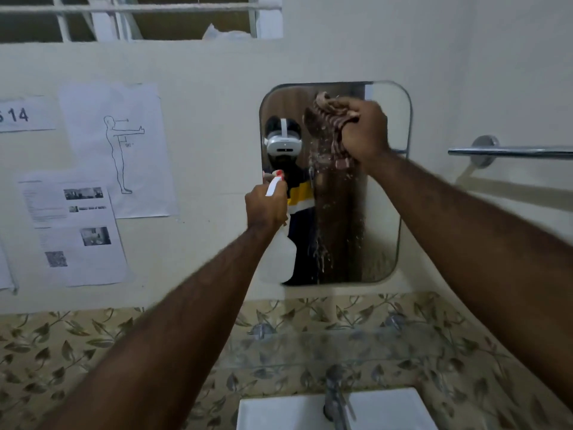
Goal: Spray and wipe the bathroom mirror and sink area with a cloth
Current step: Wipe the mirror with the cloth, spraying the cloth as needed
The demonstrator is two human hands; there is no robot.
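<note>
We faced a cream wall (217, 72) with a rounded mirror (381, 237) above a glass shelf (325, 349). Our right hand (366, 131) clutched a brownish cloth (325, 128) against the mirror's upper middle; our left hand (266, 209) gripped a white spray bottle (280, 252) at its left edge. A towel bar (511, 151) lay right, papers (117, 150) far left. The sink (279, 411) and tap (336, 395) were cut off at the near edge.

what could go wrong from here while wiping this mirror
Liquid trails down the mirror while the cloth in the right hand is near the top, so drips may streak or reach the glass shelf. The spray bottle in the left hand sits close to the glass and could knock it.
</note>
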